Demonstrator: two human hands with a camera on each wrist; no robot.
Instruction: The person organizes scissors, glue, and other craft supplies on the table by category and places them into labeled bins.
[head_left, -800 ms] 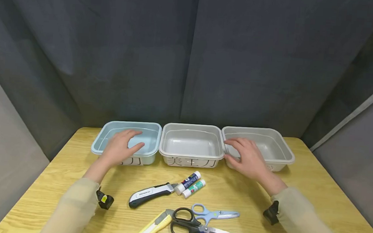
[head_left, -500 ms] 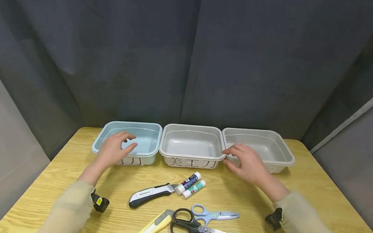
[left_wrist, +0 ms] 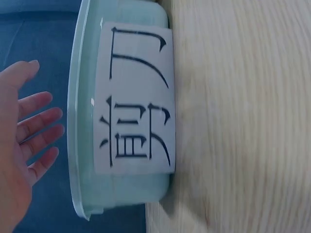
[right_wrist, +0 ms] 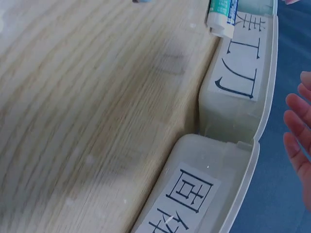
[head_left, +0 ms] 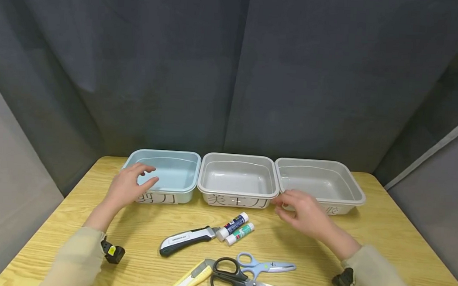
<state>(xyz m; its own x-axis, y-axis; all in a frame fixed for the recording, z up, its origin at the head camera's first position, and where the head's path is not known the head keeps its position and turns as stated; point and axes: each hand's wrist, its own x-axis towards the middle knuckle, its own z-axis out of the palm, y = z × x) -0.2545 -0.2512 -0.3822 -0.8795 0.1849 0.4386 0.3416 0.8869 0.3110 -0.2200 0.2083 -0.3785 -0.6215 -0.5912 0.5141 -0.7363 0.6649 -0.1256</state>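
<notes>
centre left, light-blue rectangular plastic tub (head_left: 180, 175), floor showing, relaxed left hand (head_left: 127, 185) covering its near corner; centre, grey rectangular plastic tub (head_left: 238, 178); centre right, matching grey tub (head_left: 325, 181), label (head_left: 332, 209) partly hidden by slack-fingered right hand (head_left: 305, 212); lower centre, white-and-black plastic cutter (head_left: 189, 240), navy glue stick (head_left: 232, 226), black-handled scissors (head_left: 249, 284).

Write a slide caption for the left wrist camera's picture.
Left hand, holding nothing, near a pale blue plastic bin labelled 剪刀 on a wood-grain table.
</notes>
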